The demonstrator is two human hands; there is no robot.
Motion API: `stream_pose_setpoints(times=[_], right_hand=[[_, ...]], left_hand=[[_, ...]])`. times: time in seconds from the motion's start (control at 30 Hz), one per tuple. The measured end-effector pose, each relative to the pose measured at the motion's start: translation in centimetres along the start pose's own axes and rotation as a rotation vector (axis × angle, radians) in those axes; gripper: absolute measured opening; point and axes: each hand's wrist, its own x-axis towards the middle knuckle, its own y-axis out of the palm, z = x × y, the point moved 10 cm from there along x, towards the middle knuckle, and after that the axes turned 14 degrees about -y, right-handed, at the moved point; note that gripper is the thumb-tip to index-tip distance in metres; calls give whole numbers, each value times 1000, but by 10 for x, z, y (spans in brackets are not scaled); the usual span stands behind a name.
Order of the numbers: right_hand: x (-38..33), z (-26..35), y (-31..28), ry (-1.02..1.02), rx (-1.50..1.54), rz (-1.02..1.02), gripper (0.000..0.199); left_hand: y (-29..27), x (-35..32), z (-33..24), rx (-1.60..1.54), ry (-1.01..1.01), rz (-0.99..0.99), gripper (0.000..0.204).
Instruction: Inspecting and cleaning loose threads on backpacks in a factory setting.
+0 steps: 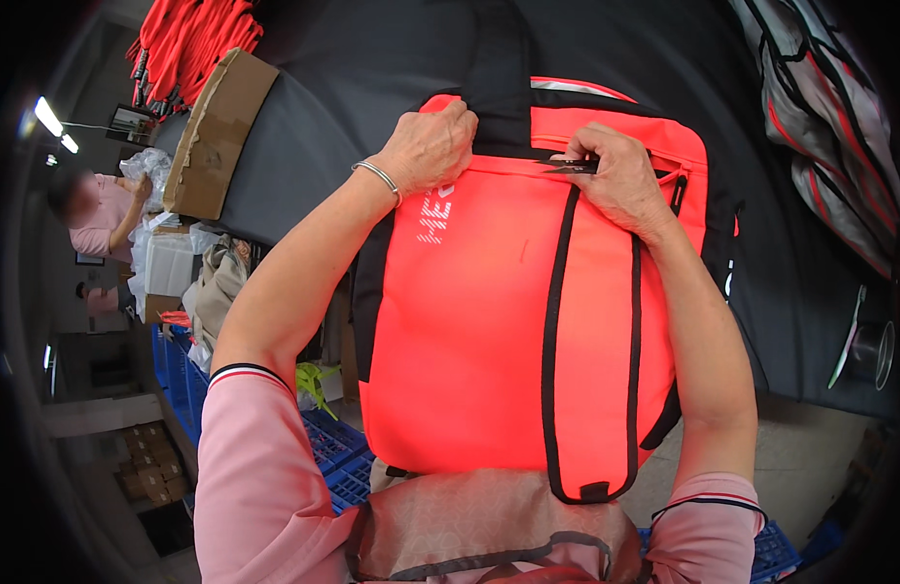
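A bright coral-red backpack with black trim lies across the dark table edge and toward my lap. My left hand is closed on its fabric at the upper left, beside the wide black strap. At the upper right, my right hand is closed around small dark thread snips. Their pointed blades reach left over the black-edged zipper seam. Below that hand hangs a long red flap edged in black, down the bag's front. The handle end of the snips is hidden in my palm.
Grey and red bags are piled at the far right, above a clear cup. A cardboard piece and red straps are at the upper left. Blue crates stand below the table. Another person works at far left.
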Motion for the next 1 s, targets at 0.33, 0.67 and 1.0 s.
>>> stream_pose_setpoints(times=[0.33,0.67,1.0], right_hand=[[2,1,-1,26,-63,-12,16],[-2,-9,-9,34,-48,-92,17],[66,22,19,135,129,174,33]], left_hand=[[-6,-8,2,-58,-131,-140,13],[-6,-17,8,-238,-197,-239,10],[-14,-42,1,-196,-228,-492,8]])
